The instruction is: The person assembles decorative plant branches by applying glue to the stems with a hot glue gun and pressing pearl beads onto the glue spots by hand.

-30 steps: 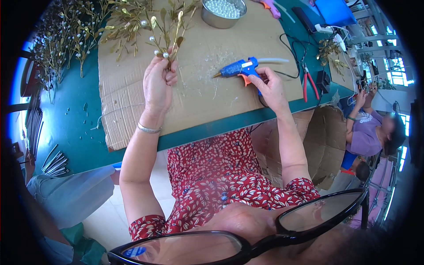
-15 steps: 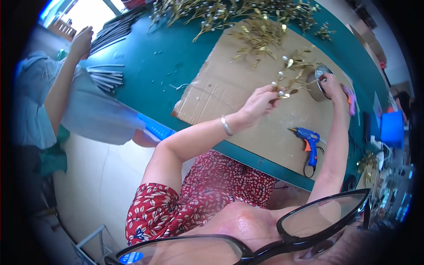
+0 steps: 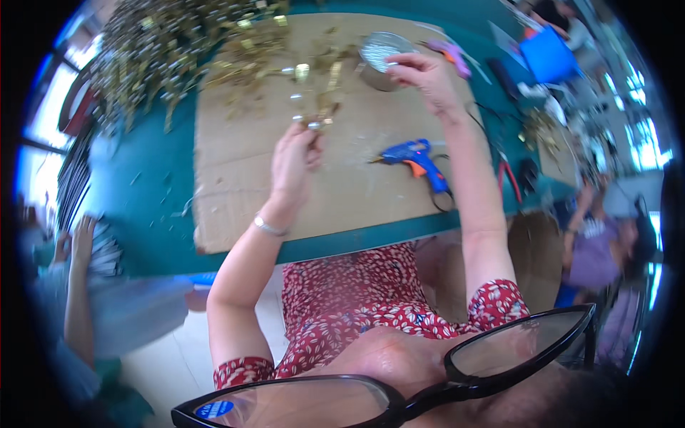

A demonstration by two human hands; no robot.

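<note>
My left hand (image 3: 291, 162) is closed round the lower end of a gold leafy branch (image 3: 330, 82) with white pearl-like beads, held upright over a cardboard sheet (image 3: 235, 203). Motion blurs the branch. At the far right of the cardboard, my right hand (image 3: 428, 82) is beside a round tin (image 3: 377, 77) with shiny silvery contents. Its thumb and forefinger are pinched together; anything between them is too small to make out. Closer to me, a blue glue gun (image 3: 415, 155) with an orange trigger lies on the cardboard, its nozzle pointing left.
Gold sprays (image 3: 160, 64) are heaped at the far left of the green table (image 3: 160, 171). A pink-handled tool (image 3: 455, 57), red-handled pliers (image 3: 511, 180) and a blue box (image 3: 549, 55) are on the right. Another person's hand (image 3: 82, 239) is by bundled rods (image 3: 105, 250) at the left.
The view has turned to the right. My right hand has drawn away from the inside of the tin to its near right side. My left hand keeps hold of the gold branch.
</note>
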